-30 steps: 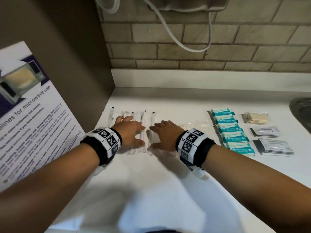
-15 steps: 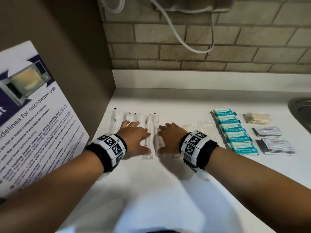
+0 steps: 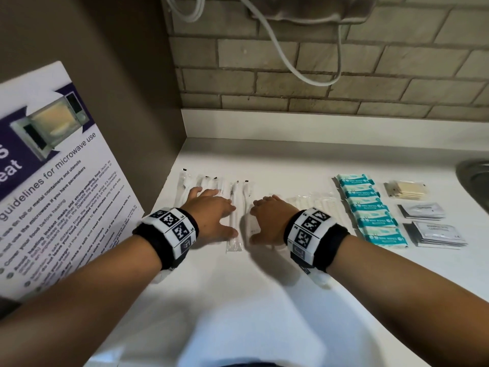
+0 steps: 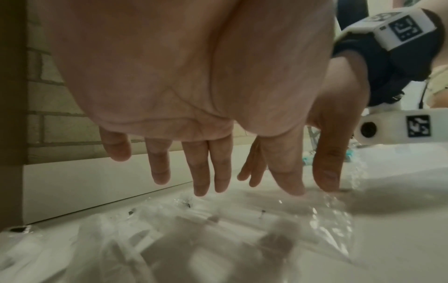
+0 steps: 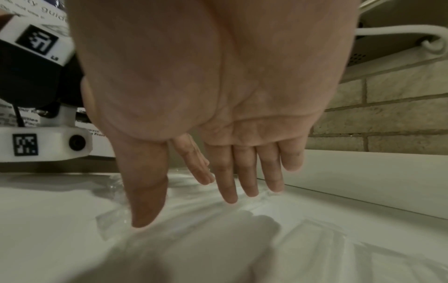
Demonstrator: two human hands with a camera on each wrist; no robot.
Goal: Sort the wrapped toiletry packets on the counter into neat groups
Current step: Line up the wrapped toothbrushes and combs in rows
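Both hands are seen palm down over a white counter (image 3: 264,300). The left hand (image 3: 211,215) is spread flat, fingers straight, over a row of clear-wrapped toothbrush packets (image 3: 235,215) laid side by side near the counter's left corner; nothing is gripped. In the left wrist view the fingertips (image 4: 201,183) are seen just above or lightly on the clear wrappers (image 4: 218,229); contact cannot be confirmed. The right hand (image 3: 272,218) is likewise flat and extended, with nothing held, and is placed just right of the same row, its thumb (image 5: 145,201) down at the edge of a clear wrapper (image 5: 109,220). A second set of clear packets (image 3: 317,205) is noted just right of the right hand. Further right, teal-and-white packets (image 3: 370,210) are arranged in one overlapping column. Beyond these, a tan packet (image 3: 407,190) lies toward the wall, and two small stacks of grey sachets (image 3: 428,221) are placed nearer the counter's front edge. A printed microwave notice (image 3: 53,181) is fixed on the left wall. A sink rim (image 3: 473,178) is visible at the far right.
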